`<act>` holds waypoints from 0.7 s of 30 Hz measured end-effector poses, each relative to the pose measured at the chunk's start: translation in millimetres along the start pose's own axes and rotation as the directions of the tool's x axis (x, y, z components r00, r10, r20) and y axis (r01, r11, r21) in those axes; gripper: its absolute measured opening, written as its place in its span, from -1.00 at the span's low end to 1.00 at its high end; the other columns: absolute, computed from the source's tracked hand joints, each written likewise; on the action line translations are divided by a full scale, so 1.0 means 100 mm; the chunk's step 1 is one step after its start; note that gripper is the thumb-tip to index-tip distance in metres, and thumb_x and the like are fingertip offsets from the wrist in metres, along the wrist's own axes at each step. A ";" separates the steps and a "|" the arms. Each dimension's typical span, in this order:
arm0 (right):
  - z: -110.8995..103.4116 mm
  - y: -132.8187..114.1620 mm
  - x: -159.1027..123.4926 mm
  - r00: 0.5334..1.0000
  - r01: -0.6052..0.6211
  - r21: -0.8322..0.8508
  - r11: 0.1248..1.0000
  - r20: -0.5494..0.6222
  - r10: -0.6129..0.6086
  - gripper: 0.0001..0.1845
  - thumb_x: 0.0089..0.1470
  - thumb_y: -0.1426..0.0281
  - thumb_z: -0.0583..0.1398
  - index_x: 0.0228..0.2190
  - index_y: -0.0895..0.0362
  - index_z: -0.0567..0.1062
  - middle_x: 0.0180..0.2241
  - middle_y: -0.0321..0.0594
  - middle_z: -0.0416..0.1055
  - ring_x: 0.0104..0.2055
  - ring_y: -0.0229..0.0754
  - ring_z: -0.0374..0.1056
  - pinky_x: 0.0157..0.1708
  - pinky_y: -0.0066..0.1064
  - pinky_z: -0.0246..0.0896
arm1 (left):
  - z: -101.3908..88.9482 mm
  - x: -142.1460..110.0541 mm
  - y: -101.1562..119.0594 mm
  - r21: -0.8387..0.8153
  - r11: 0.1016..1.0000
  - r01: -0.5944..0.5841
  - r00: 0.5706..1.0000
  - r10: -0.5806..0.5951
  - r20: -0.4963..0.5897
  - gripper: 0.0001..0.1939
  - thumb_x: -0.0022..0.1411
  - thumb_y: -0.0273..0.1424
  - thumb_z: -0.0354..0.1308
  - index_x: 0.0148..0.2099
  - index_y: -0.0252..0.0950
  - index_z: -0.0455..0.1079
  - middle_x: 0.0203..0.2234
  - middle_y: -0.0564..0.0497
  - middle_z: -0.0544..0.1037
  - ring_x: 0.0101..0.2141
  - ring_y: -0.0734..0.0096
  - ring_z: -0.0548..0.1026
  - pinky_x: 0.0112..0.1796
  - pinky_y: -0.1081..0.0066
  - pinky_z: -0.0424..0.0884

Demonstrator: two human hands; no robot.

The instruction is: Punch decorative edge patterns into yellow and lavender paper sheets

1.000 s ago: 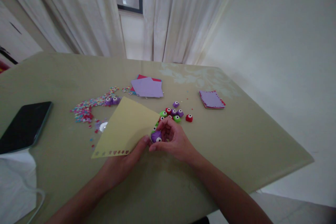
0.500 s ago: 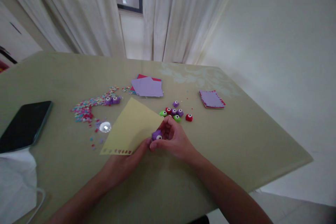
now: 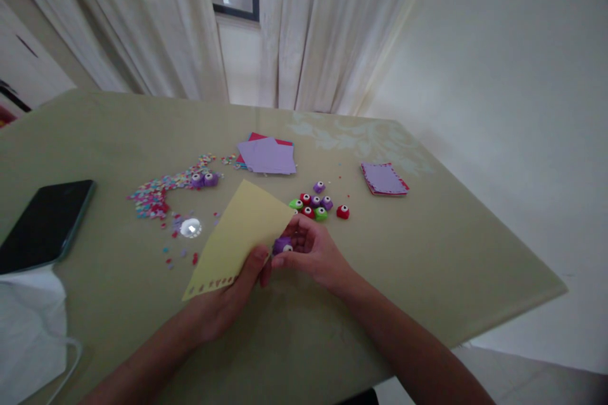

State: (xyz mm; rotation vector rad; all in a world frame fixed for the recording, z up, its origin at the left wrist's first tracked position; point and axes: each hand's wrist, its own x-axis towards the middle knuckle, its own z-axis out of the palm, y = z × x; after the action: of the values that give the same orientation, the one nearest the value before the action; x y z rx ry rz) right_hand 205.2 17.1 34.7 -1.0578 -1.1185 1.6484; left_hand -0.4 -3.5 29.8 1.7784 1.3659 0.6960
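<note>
My left hand grips a sheet of yellow paper, its thumb on top near the right edge. Small shapes are punched out in a row along the sheet's lower edge. Between the thumb and fingers of my right hand is a small purple craft punch with a round eye on it. The punch sits at the paper's right edge; whether the edge lies inside its slot I cannot tell. Just beyond my right hand is a group of similar punches, among them a green punch and a red punch.
Colourful paper bits lie scattered at left, with two purple punches and a shiny round piece. Lilac cards are stacked at the back, edge-punched cards at right. A phone and white mask-like item lie left.
The yellow paper has tilted, its lower left corner coming down. My left thumb now shows on top of the sheet. Red bits once hidden by the paper are visible.
</note>
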 end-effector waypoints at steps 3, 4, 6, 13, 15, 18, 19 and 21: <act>0.00 -0.02 0.00 1.000 -0.015 0.002 1.000 0.011 0.015 -0.35 -0.37 0.27 0.64 -0.24 0.09 0.51 -0.24 -0.29 0.55 -0.24 -0.19 0.47 -0.22 -0.36 0.38 | 0.00 0.00 0.03 0.021 1.000 0.000 1.000 0.001 -0.029 -0.37 0.51 0.06 -0.15 -0.49 -0.09 0.44 -0.47 0.02 0.62 -0.40 0.19 0.59 -0.29 0.24 0.50; 0.01 -0.03 -0.01 1.000 -0.020 0.005 1.000 0.017 0.020 -0.34 -0.38 0.26 0.64 -0.24 0.09 0.51 -0.24 -0.29 0.55 -0.24 -0.18 0.48 -0.22 -0.36 0.38 | 0.00 0.01 0.04 0.024 1.000 0.000 0.999 0.001 -0.041 -0.38 0.51 0.07 -0.13 -0.50 -0.10 0.42 -0.48 0.03 0.61 -0.41 0.20 0.58 -0.30 0.24 0.50; 0.01 -0.04 -0.01 0.999 -0.022 0.011 1.000 0.024 0.022 -0.33 -0.39 0.25 0.64 -0.23 0.08 0.51 -0.25 -0.30 0.54 -0.23 -0.16 0.48 -0.21 -0.35 0.40 | -0.01 0.02 0.07 0.016 1.000 -0.006 0.998 0.007 -0.061 -0.39 0.50 0.06 -0.11 -0.51 -0.10 0.38 -0.49 0.03 0.59 -0.42 0.21 0.56 -0.32 0.25 0.49; 0.00 -0.04 -0.01 0.999 -0.035 -0.007 0.999 0.017 0.035 -0.32 -0.38 0.23 0.64 -0.23 0.06 0.49 -0.32 -0.35 0.45 -0.24 -0.14 0.46 -0.26 -0.37 0.37 | 0.01 0.03 0.09 -0.005 0.999 -0.048 0.997 0.047 -0.064 -0.47 0.49 0.01 -0.07 -0.46 -0.09 0.42 -0.45 0.03 0.63 -0.38 0.18 0.58 -0.33 0.26 0.52; -0.01 -0.04 -0.01 0.998 -0.049 0.008 0.999 0.026 0.049 -0.34 -0.35 0.20 0.63 -0.23 0.06 0.49 -0.30 -0.33 0.47 -0.27 -0.16 0.45 -0.31 -0.40 0.36 | 0.01 0.03 0.08 0.001 0.999 -0.052 0.998 0.052 -0.047 -0.46 0.49 0.00 -0.07 -0.47 -0.09 0.42 -0.48 0.03 0.61 -0.39 0.18 0.58 -0.32 0.26 0.53; 0.00 -0.04 -0.02 0.997 -0.073 0.019 0.997 0.029 0.073 -0.34 -0.34 0.21 0.63 -0.22 0.07 0.50 -0.28 -0.32 0.47 -0.34 -0.21 0.42 -0.43 -0.44 0.33 | 0.02 0.04 0.06 -0.013 1.000 -0.015 0.998 0.014 -0.054 -0.48 0.46 0.03 -0.04 -0.46 -0.08 0.45 -0.51 0.01 0.60 -0.33 0.11 0.63 -0.24 0.21 0.59; 0.00 -0.03 -0.02 0.997 -0.075 0.016 0.997 0.026 0.074 -0.33 -0.35 0.22 0.64 -0.22 0.07 0.50 -0.28 -0.32 0.46 -0.36 -0.23 0.40 -0.45 -0.45 0.31 | 0.02 0.04 0.05 -0.022 1.000 0.000 0.998 -0.001 -0.069 -0.51 0.43 0.06 0.00 -0.41 -0.07 0.50 -0.48 0.00 0.63 -0.26 0.06 0.65 -0.19 0.19 0.61; 0.01 -0.03 -0.03 0.997 -0.075 0.005 0.997 0.017 0.075 -0.31 -0.37 0.24 0.65 -0.21 0.08 0.51 -0.27 -0.32 0.46 -0.40 -0.25 0.39 -0.48 -0.46 0.31 | 0.02 0.04 0.04 -0.052 0.998 0.025 0.995 -0.030 -0.090 -0.56 0.37 0.10 0.06 -0.23 -0.07 0.59 -0.34 -0.04 0.70 -0.09 -0.02 0.67 -0.08 0.14 0.62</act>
State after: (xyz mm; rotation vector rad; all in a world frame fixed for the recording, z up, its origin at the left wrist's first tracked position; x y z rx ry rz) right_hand 205.7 15.0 38.4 -1.0957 -1.0961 1.7219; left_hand 4.6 -0.5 32.1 1.7034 1.4177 0.7985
